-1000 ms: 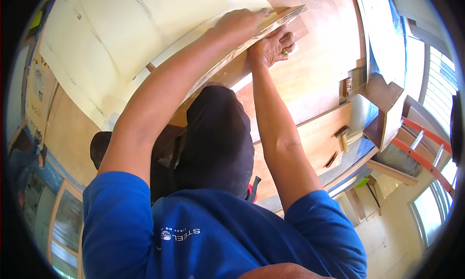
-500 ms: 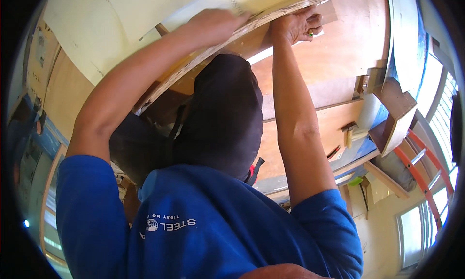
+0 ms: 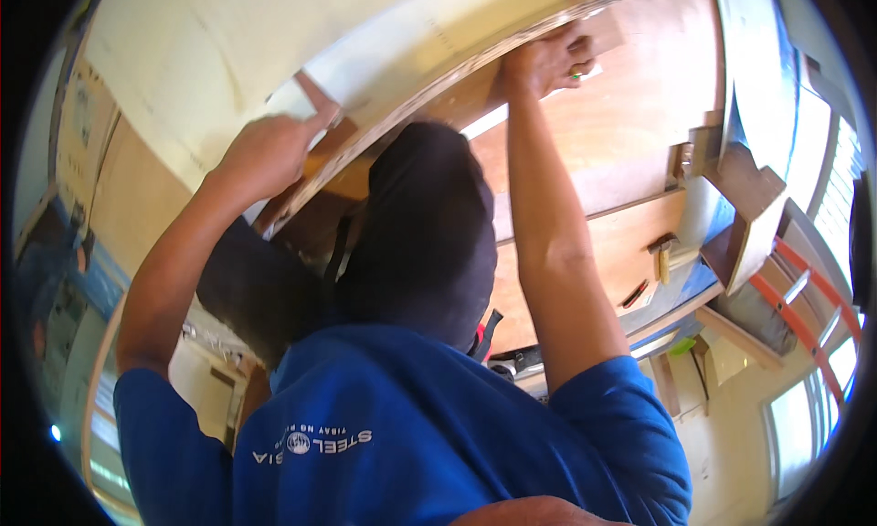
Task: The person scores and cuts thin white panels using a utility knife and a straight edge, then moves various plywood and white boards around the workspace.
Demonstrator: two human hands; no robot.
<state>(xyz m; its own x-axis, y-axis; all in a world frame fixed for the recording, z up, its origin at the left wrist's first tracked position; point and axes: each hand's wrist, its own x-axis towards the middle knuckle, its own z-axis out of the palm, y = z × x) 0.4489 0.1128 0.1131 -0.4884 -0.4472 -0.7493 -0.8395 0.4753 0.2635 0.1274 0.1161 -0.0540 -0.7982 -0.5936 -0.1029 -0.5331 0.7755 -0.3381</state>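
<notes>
- The long plywood board with a layered edge point(image 3: 443, 85) is slanting across the upper middle of the view, tilting above the reddish-brown plywood surface point(image 3: 653, 106), its raw edge showing toward the wearer.
- The right hand point(image 3: 546, 58) is touching the board near its upper right end, fingers curling; whether it is gripping, I cannot tell.
- The left hand point(image 3: 265, 156) is extending a finger near the board's lower left end, close to a narrow brown wooden strip point(image 3: 313, 89); contact or hold: cannot tell.
- A broad cream sheet point(image 3: 201, 60) is covering the surface on the far left side.
- A black-trousered knee point(image 3: 420, 233) is rising just beside the board, between the two arms.
- A dark-headed hammer with a pale wooden handle point(image 3: 663, 252) is lying on a plywood panel point(image 3: 610, 238) to the right; a slim red-and-black tool point(image 3: 633, 294) is lying near it.
- A brown angular wooden piece point(image 3: 754, 220) is sitting farther right, beside an orange ladder with pale rungs point(image 3: 804, 341).
- Daylight is entering by a barred window point(image 3: 836, 197) and a pale-framed window point(image 3: 793, 435) on the right.
</notes>
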